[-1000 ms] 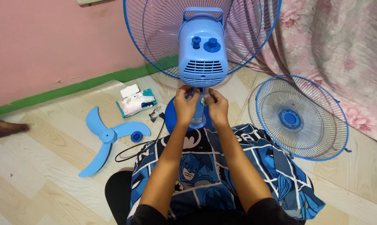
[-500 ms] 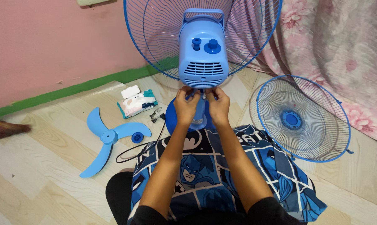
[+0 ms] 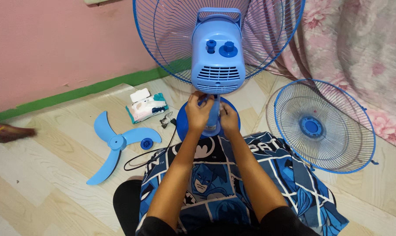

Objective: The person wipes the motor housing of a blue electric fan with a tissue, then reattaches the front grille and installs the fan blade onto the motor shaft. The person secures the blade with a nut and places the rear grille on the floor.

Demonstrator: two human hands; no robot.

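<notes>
- Now left hand [image 3: 198,114] & right hand [image 3: 229,118] both pinch fan neck [image 3: 212,114], under motor housing [image 3: 218,54].
- Loose blade [image 3: 115,144] on floor at 9 o'clock, front grille [image 3: 324,126] at 3.

One head-worn camera is looking steeply down and forward (close in) over the lap at the fan [image 3: 218,52] on the floor [image 3: 45,166].

One soft, rectangular wipes pack [image 3: 147,107], white with teal and pink print and a white flip lid, lies flat on the floor near the green skirting strip [image 3: 75,92], left of the fan base [image 3: 182,122].
</notes>
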